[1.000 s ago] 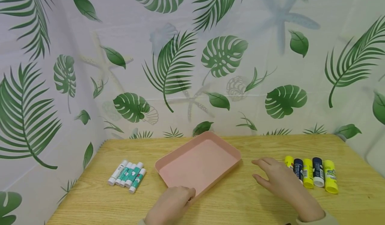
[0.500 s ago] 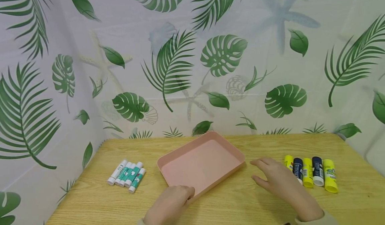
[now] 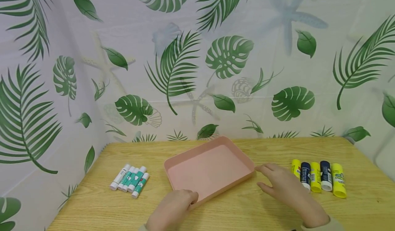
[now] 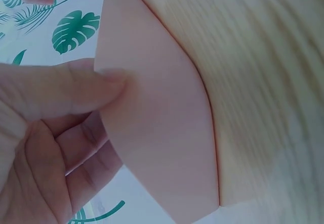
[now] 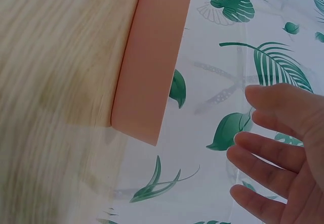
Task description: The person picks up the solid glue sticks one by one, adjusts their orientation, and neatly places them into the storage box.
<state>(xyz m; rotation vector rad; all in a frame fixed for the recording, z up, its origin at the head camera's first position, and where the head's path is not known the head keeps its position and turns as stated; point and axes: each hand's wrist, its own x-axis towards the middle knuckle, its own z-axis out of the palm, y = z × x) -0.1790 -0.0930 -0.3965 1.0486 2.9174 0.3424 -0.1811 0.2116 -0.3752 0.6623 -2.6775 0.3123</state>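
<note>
Head view, near tabletop: bare wood of the table (image 3: 231, 212) lies between the two hands, on the near side of the pink tray (image 3: 210, 169), landmark for all places below

Left hand (image 3: 172, 207): pinches the tray's near corner; in the left wrist view the thumb lies against the outer wall while the fingers pass behind the rim

Right hand (image 3: 279, 186): loosely spread, thumb parted from the fingers, nothing in its grasp; its foremost fingertip is at or just beside the tray's right corner, contact uncertain, and the right wrist view shows a gap between fingers and wall

Tray pose: flat on the wood, set slantwise, one corner toward the person

Tray step, as judged: positioning by the left hand alone, the right hand ready as guide or stop

Tray's next move, as judged: calls for a light, level slide or turn, with the right fingers meeting the right corner if both ends are to be steered

White-and-teal sticks (image 3: 135, 180): grouped left of the tray, with a band of bare wood between

Yellow and navy tubes (image 3: 316, 177): in a row right of the tray, beyond the right hand, which narrows the room on that side

Far edge: tray's far corner near it, any overhang unclear; little room beyond

Leaf-print cloth (image 3: 324, 87): upright behind the tray, bounding travel away from the person
</note>
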